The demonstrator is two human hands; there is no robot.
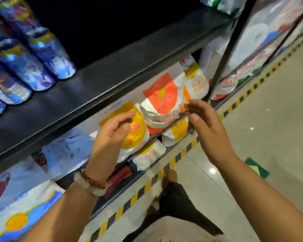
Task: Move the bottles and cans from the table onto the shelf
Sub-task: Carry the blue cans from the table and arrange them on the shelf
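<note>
Several blue patterned cans (49, 53) stand in rows at the left end of a dark shelf board (112, 79). The right part of that board is bare. My left hand (110, 135), with bracelets on the wrist, hovers below the board's front edge, fingers apart and holding nothing. My right hand (205, 126) is to its right at about the same height, also open and holding nothing. Both hands are in front of the lower shelf's bags, apart from the cans. No table is in view.
White, orange and yellow bags (163, 102) fill the lower shelves behind my hands. A black upright post (229, 44) divides the shelving at the right. Yellow-black tape (173, 161) runs along the floor at the shelf's base. My legs and shoe (171, 177) are below.
</note>
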